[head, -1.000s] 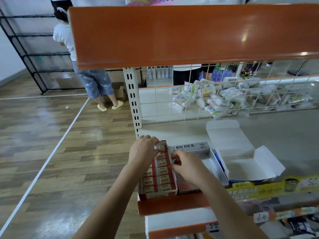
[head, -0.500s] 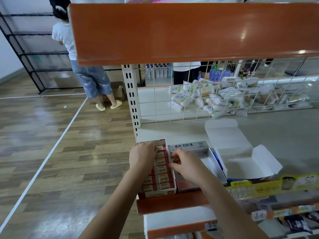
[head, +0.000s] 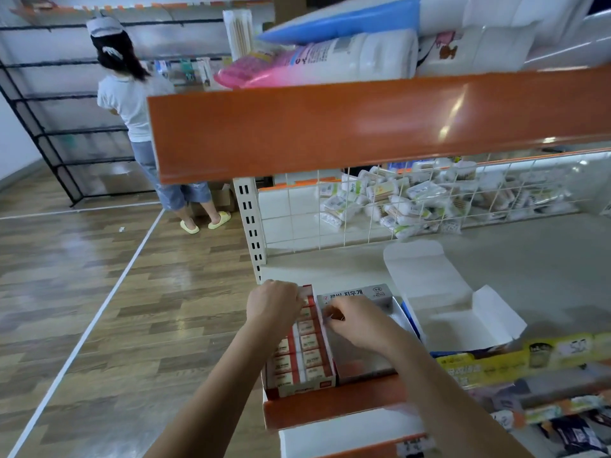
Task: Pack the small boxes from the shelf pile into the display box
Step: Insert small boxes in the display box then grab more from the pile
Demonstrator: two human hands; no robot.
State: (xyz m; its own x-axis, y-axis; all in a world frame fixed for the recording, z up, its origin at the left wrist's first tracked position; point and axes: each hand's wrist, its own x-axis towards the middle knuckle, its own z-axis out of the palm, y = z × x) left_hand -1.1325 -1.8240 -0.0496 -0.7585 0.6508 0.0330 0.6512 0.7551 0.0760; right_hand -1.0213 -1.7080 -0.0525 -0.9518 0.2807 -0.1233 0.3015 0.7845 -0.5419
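Observation:
The red and white display box (head: 299, 388) stands at the shelf's front left corner, with two rows of small red and white boxes (head: 310, 342) packed inside. My left hand (head: 272, 309) curls its fingers over the far left end of the display box. My right hand (head: 358, 325) pinches at the box's right wall, near its far end. What lies under either hand's fingertips is hidden.
A grey box (head: 358, 292) with an open lid sits right of the display box, then an open white carton (head: 456, 312). A wire grid (head: 363, 206) fences off piled packets behind. An orange shelf edge (head: 363, 123) hangs overhead. A person (head: 132, 104) stands far left.
The view has tilted upward, bringing the goods on the upper shelf into sight. Both hands stay at the display box with only slight shifts of the fingers.

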